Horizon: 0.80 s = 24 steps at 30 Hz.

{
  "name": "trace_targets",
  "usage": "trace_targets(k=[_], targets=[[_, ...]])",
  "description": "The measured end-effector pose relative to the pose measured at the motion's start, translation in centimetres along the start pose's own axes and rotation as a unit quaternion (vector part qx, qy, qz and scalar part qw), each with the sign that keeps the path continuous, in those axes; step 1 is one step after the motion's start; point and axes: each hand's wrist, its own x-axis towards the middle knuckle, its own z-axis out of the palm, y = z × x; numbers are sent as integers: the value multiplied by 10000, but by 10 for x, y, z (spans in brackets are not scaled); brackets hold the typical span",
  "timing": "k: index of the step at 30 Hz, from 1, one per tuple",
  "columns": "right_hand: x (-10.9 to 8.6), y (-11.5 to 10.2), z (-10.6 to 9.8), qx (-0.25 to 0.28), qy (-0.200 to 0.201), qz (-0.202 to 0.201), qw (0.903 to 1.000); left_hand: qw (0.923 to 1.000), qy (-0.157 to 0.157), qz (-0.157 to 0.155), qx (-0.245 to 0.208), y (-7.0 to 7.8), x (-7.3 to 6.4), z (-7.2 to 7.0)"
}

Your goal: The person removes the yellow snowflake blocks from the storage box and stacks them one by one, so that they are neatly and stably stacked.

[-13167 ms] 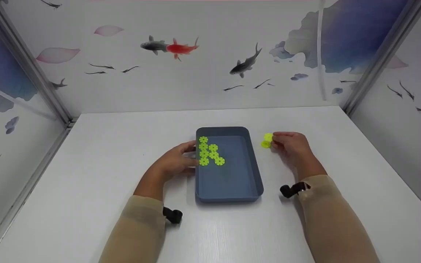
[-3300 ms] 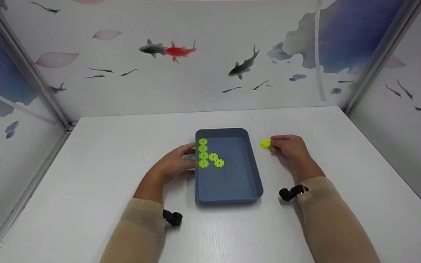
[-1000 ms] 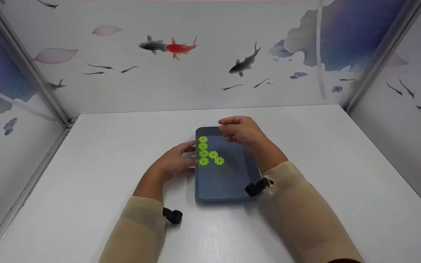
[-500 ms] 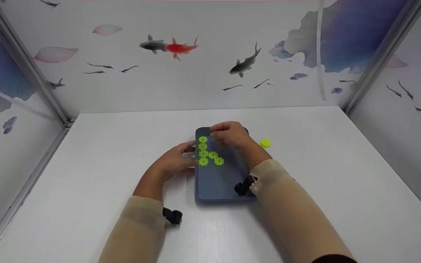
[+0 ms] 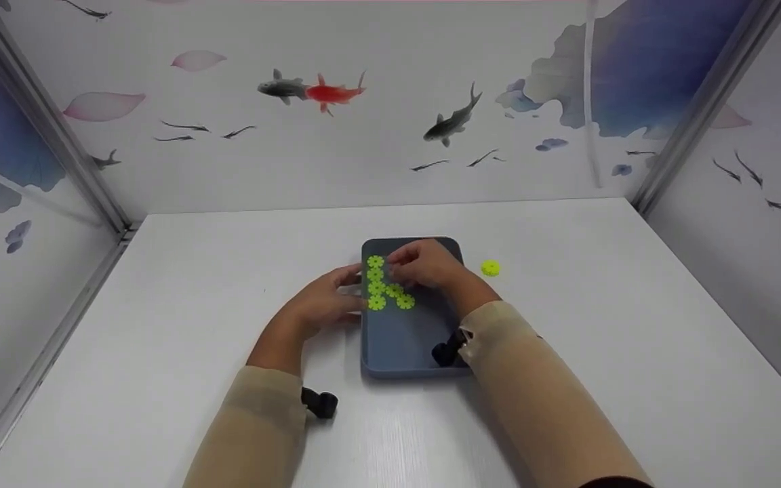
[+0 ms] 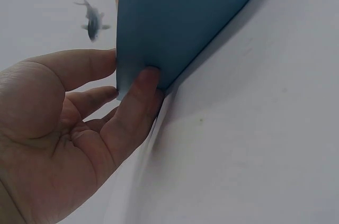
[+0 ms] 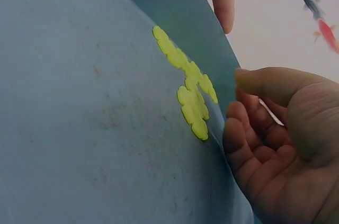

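Observation:
A blue-grey tray (image 5: pixel 390 346) holds several yellow-green flower-shaped plastic discs (image 5: pixel 377 302). Most stand in a column by the left wall, and two branch off toward the middle. My left hand (image 5: pixel 323 301) rests against the tray's left side. In the left wrist view its thumb and fingers (image 6: pixel 143 83) touch the outer wall, fairly straight. My right hand (image 5: pixel 424 264) reaches over the tray, fingertips close to the column's upper discs. In the right wrist view its fingers (image 7: pixel 238 139) curl loosely beside the discs (image 7: pixel 193 110); no disc shows between them.
A small pile of yellow-green discs (image 5: pixel 491 268) lies on the white table (image 5: pixel 567 237) right of the tray. Decorated panels (image 5: pixel 390 156) enclose the table at the back and sides. A black wrist camera (image 5: pixel 448 349) hangs over the tray from the right sleeve.
My right hand has moved from the pile on the right, over the tray, then down toward the discs. One disc has left the tray since the oldest frame. My left hand stays put.

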Motion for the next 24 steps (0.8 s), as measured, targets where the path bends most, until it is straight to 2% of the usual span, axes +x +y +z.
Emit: trace_targets(k=[13, 17, 24], targets=[[0, 4, -4, -314, -465, 292, 9980, 10000, 45, -23, 31, 1, 0, 1], [1, 4, -3, -438, -582, 263, 9970, 9999, 3, -65, -113, 0, 0, 0], [1, 2, -1, -895, -544, 320, 9940, 9998, -27, -87, -173, -1, 0, 0]])
